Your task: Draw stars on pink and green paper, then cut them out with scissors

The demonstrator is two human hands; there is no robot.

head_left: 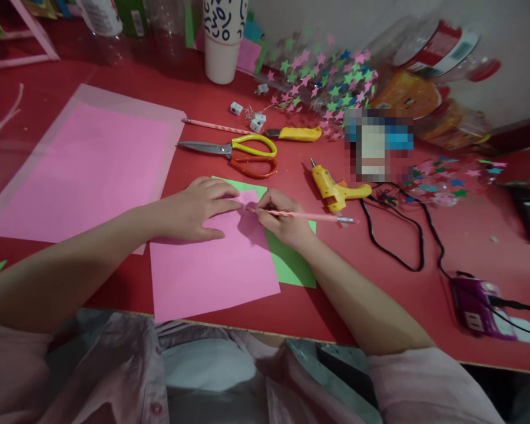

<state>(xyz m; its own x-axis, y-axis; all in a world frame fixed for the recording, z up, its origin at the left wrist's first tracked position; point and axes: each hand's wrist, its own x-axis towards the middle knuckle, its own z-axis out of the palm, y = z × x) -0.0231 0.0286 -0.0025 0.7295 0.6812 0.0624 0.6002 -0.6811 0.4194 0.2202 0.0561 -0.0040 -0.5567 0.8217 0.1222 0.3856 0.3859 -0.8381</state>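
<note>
My right hand (285, 221) grips a pink striped pencil (311, 216), its tip down at the upper edge of a pink sheet of paper (216, 271). Flat on the same sheet lies my left hand (198, 209), fingers spread, the index fingertip close to the pencil tip. Faint marks show on the paper near that fingertip, too small to read. Beneath the pink sheet sticks out a green sheet (291, 265), partly covered by my right hand.
Beyond my hands lie scissors (229, 148), a yellow utility knife (298, 134), a second pencil (216, 125) and a yellow glue gun (335, 188) with a black cord. Larger pink paper (88, 165) is at left. A patterned cup (223, 47) and paper stars (327, 82) stand farther back.
</note>
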